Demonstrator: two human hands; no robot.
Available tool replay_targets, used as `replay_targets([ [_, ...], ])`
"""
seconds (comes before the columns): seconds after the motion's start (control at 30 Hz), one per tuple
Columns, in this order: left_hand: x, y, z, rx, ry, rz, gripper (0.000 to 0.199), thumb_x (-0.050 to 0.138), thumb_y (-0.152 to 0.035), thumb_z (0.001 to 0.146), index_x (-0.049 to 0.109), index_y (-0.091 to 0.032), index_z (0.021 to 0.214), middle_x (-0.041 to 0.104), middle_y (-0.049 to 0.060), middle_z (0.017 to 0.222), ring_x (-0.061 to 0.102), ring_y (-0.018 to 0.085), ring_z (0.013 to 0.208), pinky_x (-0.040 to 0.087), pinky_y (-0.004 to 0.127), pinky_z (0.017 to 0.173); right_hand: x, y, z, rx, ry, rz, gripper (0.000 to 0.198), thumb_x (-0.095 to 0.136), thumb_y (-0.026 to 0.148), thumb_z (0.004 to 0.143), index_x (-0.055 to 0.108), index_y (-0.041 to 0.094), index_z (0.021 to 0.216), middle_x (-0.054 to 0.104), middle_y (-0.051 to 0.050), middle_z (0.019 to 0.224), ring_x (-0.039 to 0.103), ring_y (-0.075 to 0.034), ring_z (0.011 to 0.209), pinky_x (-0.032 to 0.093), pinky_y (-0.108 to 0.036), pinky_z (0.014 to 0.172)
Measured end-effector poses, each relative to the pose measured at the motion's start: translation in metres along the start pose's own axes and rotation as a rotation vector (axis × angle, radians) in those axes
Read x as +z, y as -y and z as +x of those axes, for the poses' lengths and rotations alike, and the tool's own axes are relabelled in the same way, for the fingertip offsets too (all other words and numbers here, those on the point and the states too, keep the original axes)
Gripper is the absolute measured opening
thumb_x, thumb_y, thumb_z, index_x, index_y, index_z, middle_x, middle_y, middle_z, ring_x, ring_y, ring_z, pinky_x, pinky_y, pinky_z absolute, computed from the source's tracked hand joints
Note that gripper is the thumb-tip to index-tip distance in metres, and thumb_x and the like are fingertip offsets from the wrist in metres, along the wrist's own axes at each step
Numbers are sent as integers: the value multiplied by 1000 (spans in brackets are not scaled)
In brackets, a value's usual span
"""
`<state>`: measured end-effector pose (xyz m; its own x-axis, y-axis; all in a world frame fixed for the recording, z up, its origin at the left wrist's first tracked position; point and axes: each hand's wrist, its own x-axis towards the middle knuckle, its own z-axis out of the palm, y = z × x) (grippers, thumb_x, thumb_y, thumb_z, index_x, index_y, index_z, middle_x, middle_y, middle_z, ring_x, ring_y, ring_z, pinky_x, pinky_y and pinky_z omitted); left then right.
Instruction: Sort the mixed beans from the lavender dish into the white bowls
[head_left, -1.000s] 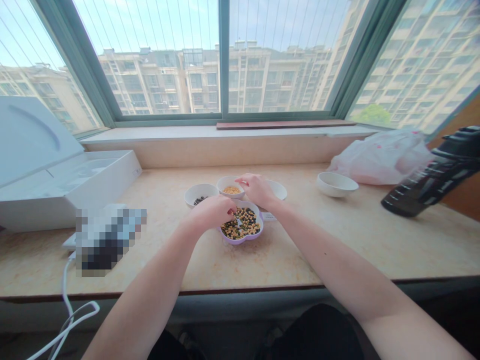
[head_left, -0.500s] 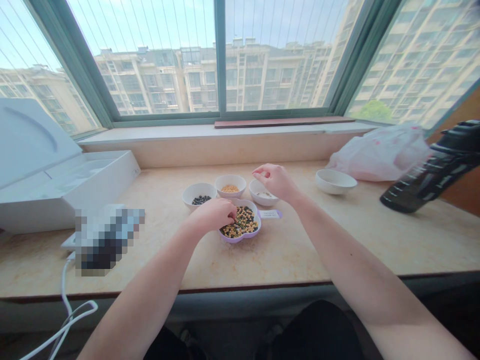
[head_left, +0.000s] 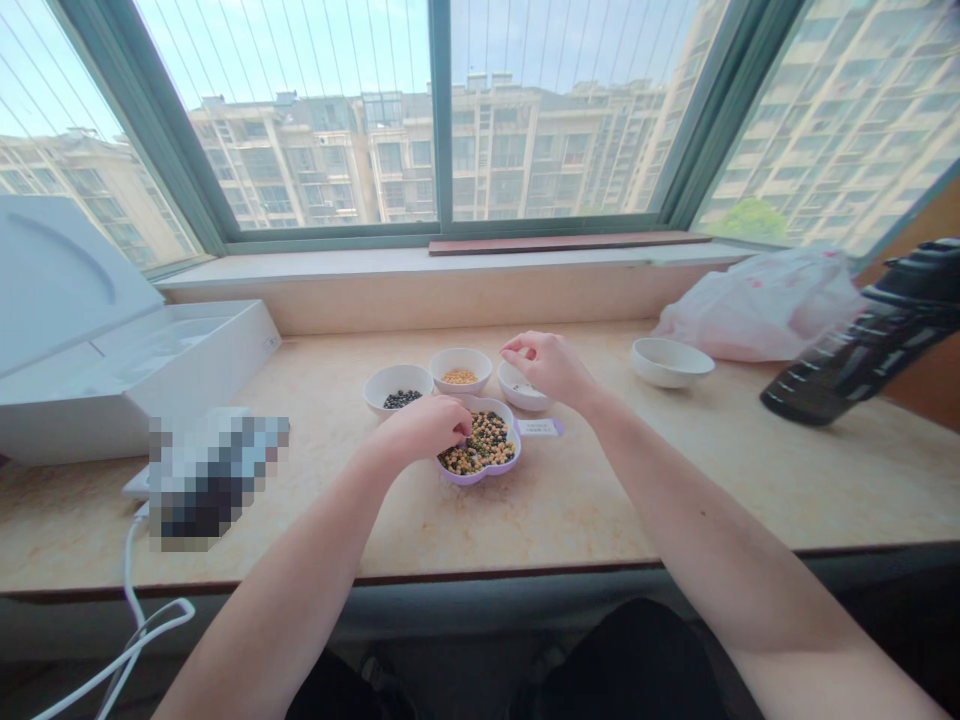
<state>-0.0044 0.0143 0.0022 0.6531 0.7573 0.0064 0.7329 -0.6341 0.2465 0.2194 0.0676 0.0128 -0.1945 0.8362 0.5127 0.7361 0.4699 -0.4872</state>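
My left hand (head_left: 429, 430) is over the left side of a purple-rimmed, lobed dish (head_left: 480, 474) that holds mixed black, yellow and green beans (head_left: 489, 440). Its fingers are closed together at the beans; what they hold is hidden. Above a small white bowl (head_left: 529, 403) with a few small bits inside, my right hand (head_left: 551, 366) is closed in a pinch, and anything between its fingertips is too small to make out. Behind the dish stand a white bowl (head_left: 373, 394) of black beans (head_left: 402, 399) and another white bowl (head_left: 461, 358) of yellow beans (head_left: 459, 377).
Farther right is another white bowl (head_left: 673, 372), with a plastic bag (head_left: 757, 305) and a dark bottle (head_left: 832, 365) beyond. An open white box (head_left: 135, 400) and a blurred-out object (head_left: 217, 480) with a white cable (head_left: 129, 570) are at left. The counter edge (head_left: 510, 575) runs in front.
My right hand has come down slightly and a little left over the small white bowl. My left hand has barely shifted at the dish of beans.
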Motion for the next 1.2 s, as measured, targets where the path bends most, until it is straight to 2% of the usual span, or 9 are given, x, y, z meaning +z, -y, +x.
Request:
replay_targets([
  [0.13,-2,-2,0,29,50,39,24,57,-13,81,79,-20,84,74,6,91,63,19,80,44,30,75,4,1,-2,-30,33,-4,19,63,27,90,79,19,87,76,-7,86,64,-18,73,47,-30,72],
  [0.37,-3,-9,1,36,72,123,25,54,-13,83,79,-17,84,73,7,91,62,20,82,43,32,76,5,7,-6,-55,70,-37,19,62,27,91,79,18,88,76,-7,88,64,-18,75,47,-29,72],
  [0.6,3,-12,5,20,32,251,26,50,-16,90,72,-15,77,72,8,93,64,20,86,44,32,81,8,7,-6,-72,96,-44,19,62,27,91,79,18,90,75,-7,89,63,-18,74,46,-29,73],
  [0.73,8,-7,6,38,19,201,23,49,-16,91,67,-15,77,70,7,93,63,21,87,43,32,80,9,6,-6,-94,95,-33,20,61,27,91,79,18,90,75,-7,90,63,-18,74,47,-30,73],
  [0.83,7,-2,5,7,-45,37,21,45,-17,93,61,-17,79,67,6,91,61,20,86,42,32,80,8,6,-6,-102,99,-30,20,61,27,91,79,19,89,75,-7,89,63,-18,72,47,-30,73],
  [0.93,2,2,3,-70,-181,-281,20,43,-26,97,54,-20,82,61,3,86,57,19,83,41,33,79,8,6,-6,-101,100,-37,20,61,27,91,79,19,89,76,-7,90,63,-18,72,48,-31,74],
  [1.07,-7,1,2,-92,-286,-596,36,32,-42,103,45,-21,76,48,-1,72,46,15,66,39,30,66,10,6,-7,-107,109,-53,21,61,29,92,79,18,92,76,-8,91,65,-19,75,47,-31,74],
  [1.13,-10,-3,2,-43,-311,-881,41,32,-50,103,42,-21,75,43,-1,69,40,12,60,37,27,59,11,5,-7,-102,118,-59,22,61,31,92,79,18,94,76,-8,89,65,-18,74,47,-30,73],
  [1.2,-13,-7,1,4,-323,-1234,45,44,-58,98,41,-21,74,39,-3,67,36,10,56,34,24,54,12,5,-8,-100,122,-58,23,61,31,92,79,18,95,76,-7,87,64,-18,72,46,-30,71],
])
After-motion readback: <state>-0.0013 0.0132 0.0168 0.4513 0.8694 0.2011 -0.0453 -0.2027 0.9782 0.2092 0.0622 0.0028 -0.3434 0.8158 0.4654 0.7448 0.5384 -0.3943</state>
